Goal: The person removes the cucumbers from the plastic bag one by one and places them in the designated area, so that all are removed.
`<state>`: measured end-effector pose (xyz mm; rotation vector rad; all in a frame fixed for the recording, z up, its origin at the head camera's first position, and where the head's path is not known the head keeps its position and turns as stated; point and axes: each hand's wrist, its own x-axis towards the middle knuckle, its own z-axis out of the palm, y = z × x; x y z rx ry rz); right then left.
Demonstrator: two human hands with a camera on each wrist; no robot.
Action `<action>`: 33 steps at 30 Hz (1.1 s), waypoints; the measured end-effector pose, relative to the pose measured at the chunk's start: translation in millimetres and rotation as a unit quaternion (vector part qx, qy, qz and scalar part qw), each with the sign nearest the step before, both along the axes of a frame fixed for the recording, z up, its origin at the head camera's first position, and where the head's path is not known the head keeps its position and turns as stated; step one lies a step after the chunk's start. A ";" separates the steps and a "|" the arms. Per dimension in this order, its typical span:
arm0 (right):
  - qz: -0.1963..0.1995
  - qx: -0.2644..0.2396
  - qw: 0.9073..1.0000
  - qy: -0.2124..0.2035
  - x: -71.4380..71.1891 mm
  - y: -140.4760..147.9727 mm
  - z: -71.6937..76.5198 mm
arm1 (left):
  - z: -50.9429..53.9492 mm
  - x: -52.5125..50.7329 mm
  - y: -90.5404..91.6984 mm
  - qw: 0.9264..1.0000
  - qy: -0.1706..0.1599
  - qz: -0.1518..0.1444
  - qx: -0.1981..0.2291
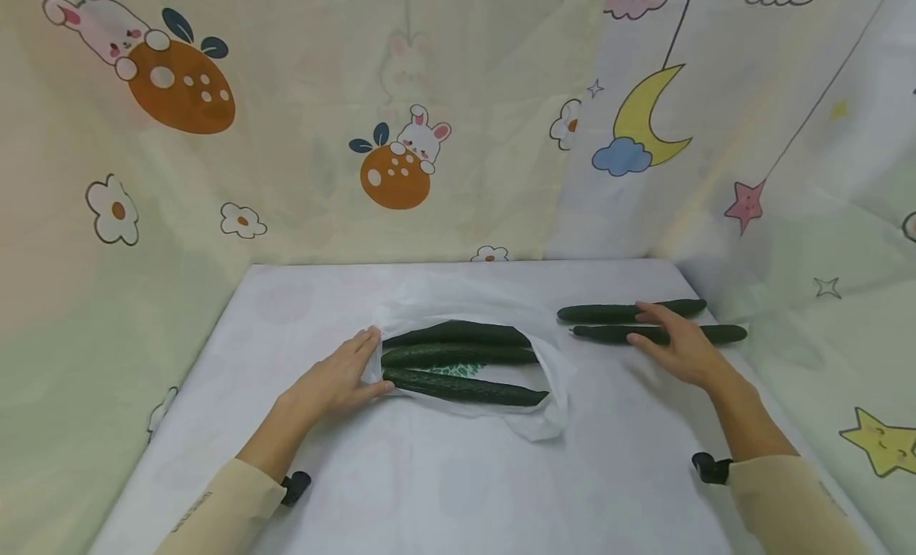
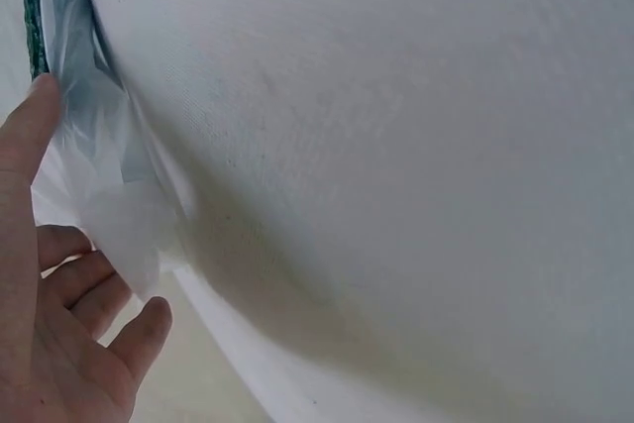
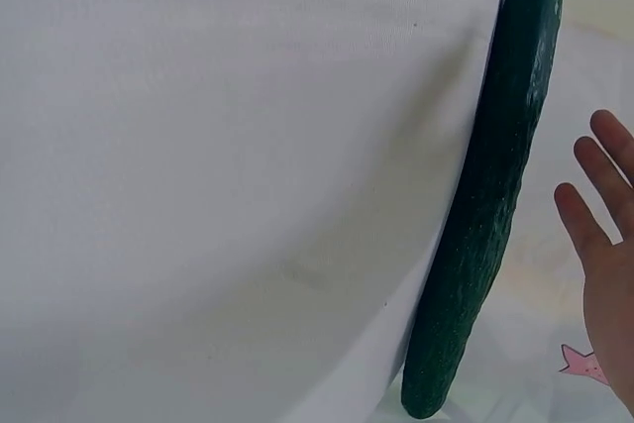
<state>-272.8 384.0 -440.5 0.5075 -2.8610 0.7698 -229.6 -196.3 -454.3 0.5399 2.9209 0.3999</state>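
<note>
A white plastic bag point(image 1: 551, 416) lies with its mouth spread, and three dark green cucumbers point(image 1: 458, 355) rest inside it. My left hand point(image 1: 332, 380) touches the bag's left edge, thumb by the lowest cucumber; in the left wrist view the hand point(image 2: 69, 314) has its fingers loosely bent against the thin plastic point(image 2: 124, 215). Two more cucumbers lie right of the bag, a rear one point(image 1: 597, 315) and a front one point(image 1: 726, 334). Over them is my right hand point(image 1: 680, 348), fingers spread. The right wrist view shows the hand point(image 3: 609, 245) beside a cucumber point(image 3: 475, 215), a gap between them.
A white cloth point(image 1: 458, 491) covers the table. Behind it and at both sides hang pale curtains point(image 1: 300, 165) printed with rabbits, flowers, stars and a moon.
</note>
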 end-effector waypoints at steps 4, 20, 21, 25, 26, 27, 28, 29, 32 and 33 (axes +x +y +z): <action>-0.009 -0.006 1.000 -0.010 3.0 -2.3 0.6 | -0.2 0.7 -1.3 1.000 0.005 -0.006 0.003; 0.028 -0.027 0.999 0.015 10.6 -25.5 11.2 | -3.6 1.0 -1.7 1.000 0.001 -0.007 0.004; 0.029 -0.030 0.999 0.018 11.1 -26.7 10.2 | -3.8 1.1 -1.5 1.000 0.001 -0.006 0.003; 0.034 -0.040 0.998 0.030 15.2 -32.7 9.1 | -3.1 1.7 -1.2 1.000 0.004 -0.008 0.002; 0.036 -0.041 0.998 0.033 16.7 -34.3 9.6 | -2.9 1.6 -1.3 1.000 0.004 -0.008 0.002; 0.039 -0.043 0.998 0.037 18.2 -36.0 10.4 | -2.8 1.4 -1.2 1.000 0.004 -0.008 0.000; 0.043 -0.044 0.997 0.040 19.6 -37.7 11.5 | -2.7 1.3 -1.3 1.000 0.003 -0.008 0.000; 0.047 -0.045 0.997 0.044 20.7 -39.4 12.6 | -2.6 1.1 -1.2 1.000 0.002 -0.008 -0.001; 0.061 -0.045 0.996 0.054 23.4 -44.4 16.4 | -2.7 0.5 -1.4 1.000 0.001 -0.007 -0.001; 0.064 -0.045 0.995 0.057 24.1 -45.9 17.4 | -2.8 0.4 -1.4 1.000 -0.001 -0.006 0.000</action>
